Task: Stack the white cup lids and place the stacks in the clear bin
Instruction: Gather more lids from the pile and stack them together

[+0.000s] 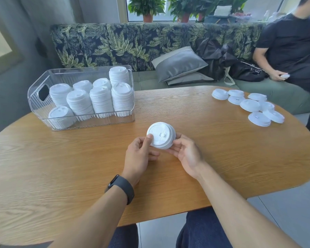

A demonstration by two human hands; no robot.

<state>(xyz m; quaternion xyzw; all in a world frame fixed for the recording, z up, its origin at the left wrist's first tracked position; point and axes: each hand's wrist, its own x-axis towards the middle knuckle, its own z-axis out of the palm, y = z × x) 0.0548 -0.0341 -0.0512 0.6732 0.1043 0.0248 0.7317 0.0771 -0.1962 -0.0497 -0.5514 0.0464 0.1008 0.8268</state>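
On the table [186, 176], the bin [125, 120] sits far left — stacks [100, 102] inside it; loose lids [249, 104] lie far right; a held stack [161, 135] sits between, nearer.

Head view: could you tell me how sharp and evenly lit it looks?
Head view: daylit from the window, soft shadows; wide-angle bends the table edges; left hand, right hand and their lid stack slightly motion-blurred; clear bin sharper, faint glare.
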